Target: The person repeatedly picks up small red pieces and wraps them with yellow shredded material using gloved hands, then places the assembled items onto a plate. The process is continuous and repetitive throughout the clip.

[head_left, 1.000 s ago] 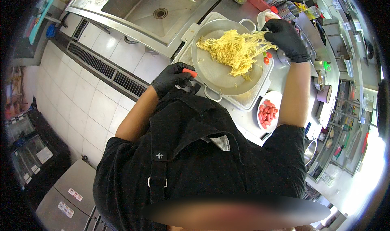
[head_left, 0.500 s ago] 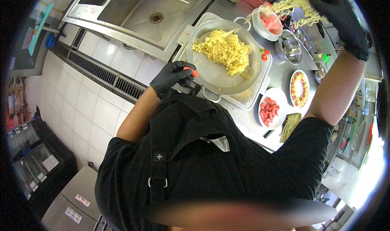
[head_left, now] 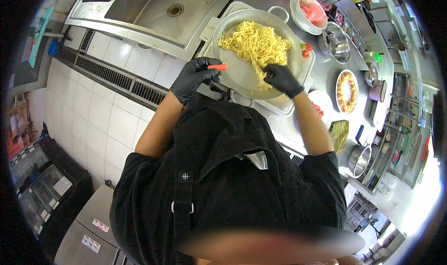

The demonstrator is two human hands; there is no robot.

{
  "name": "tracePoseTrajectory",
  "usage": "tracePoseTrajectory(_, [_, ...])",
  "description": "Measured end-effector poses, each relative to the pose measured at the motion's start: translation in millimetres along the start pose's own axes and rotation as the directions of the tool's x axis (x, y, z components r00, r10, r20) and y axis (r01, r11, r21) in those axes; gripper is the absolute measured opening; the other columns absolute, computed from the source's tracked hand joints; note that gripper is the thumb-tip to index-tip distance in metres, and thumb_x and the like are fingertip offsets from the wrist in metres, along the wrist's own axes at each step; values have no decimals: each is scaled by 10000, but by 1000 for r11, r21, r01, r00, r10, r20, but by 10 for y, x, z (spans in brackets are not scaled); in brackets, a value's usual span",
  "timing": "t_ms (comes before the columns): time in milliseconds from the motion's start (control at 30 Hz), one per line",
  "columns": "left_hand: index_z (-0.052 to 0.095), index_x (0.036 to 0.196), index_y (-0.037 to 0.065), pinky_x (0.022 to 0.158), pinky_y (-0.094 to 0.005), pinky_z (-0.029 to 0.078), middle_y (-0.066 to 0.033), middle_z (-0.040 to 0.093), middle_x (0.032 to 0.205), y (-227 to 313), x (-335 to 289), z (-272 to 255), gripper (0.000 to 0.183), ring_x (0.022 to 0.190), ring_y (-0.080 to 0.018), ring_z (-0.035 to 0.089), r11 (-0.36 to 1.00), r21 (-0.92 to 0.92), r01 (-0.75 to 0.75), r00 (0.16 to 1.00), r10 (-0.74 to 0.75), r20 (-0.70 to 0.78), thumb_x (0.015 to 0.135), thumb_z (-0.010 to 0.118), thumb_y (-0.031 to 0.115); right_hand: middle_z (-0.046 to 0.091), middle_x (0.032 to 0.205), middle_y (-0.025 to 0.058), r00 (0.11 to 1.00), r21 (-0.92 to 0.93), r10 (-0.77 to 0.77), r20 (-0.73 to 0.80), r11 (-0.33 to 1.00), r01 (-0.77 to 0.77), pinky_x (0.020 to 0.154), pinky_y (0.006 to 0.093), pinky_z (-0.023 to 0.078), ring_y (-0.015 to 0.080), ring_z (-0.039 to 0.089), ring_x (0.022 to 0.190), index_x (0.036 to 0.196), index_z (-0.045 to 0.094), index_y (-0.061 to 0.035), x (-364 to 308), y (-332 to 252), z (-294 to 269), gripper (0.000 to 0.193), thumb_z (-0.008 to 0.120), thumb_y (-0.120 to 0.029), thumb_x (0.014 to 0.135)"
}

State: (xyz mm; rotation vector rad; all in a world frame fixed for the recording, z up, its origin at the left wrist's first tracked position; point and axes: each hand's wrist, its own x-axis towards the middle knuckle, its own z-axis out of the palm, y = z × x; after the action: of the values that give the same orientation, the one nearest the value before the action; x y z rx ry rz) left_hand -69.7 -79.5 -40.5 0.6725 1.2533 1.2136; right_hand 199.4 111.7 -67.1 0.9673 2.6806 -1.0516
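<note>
My left hand (head_left: 192, 78), in a black glove, pinches a short red sausage piece (head_left: 217, 67) beside the left rim of a wide round metal pan (head_left: 237, 81). A heap of yellow curly noodles (head_left: 256, 41) lies in that pan, trailing toward its near side. There my right hand (head_left: 282, 80), gloved in black too, has its fingers closed on some noodle strands at the near right of the heap. My right wrist and forearm partly cover a white plate (head_left: 321, 98) of cut sausage pieces (head_left: 318, 110).
The pan rests on a pale tray (head_left: 305, 74), with small tomatoes (head_left: 305, 54) at its right. Beyond stand a white bowl (head_left: 298, 18) with pink contents and a steel bowl (head_left: 342, 55). An oval garnished plate (head_left: 340, 95) sits to the right; a sink (head_left: 153, 9) is at the left.
My right hand has come down from the upper right, where it held noodles aloft, to the noodles in the pan. My left hand still holds the sausage piece.
</note>
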Motion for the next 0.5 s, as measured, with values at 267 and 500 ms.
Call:
tracePoseTrajectory(267, [606,1119,50,652,-239,479,-47,673,911,-30,54,-34,287,752,-123,638,998,59,-4,1000,3,9,873,635,195,653,1011,176,943,-150,40,-330,984,-95,838,414,499,341,627,943,1100,615,-41,-427,-332,223,342,623,-112,765])
tracePoseTrajectory(500, [601,1110,66,638,-240,465,-47,675,915,0,21,31,276,761,-123,639,998,42,-44,999,44,-5,866,642,188,653,962,180,894,-176,238,-380,930,-322,773,457,496,355,624,896,995,642,-55,-414,-659,9,248,607,-201,797])
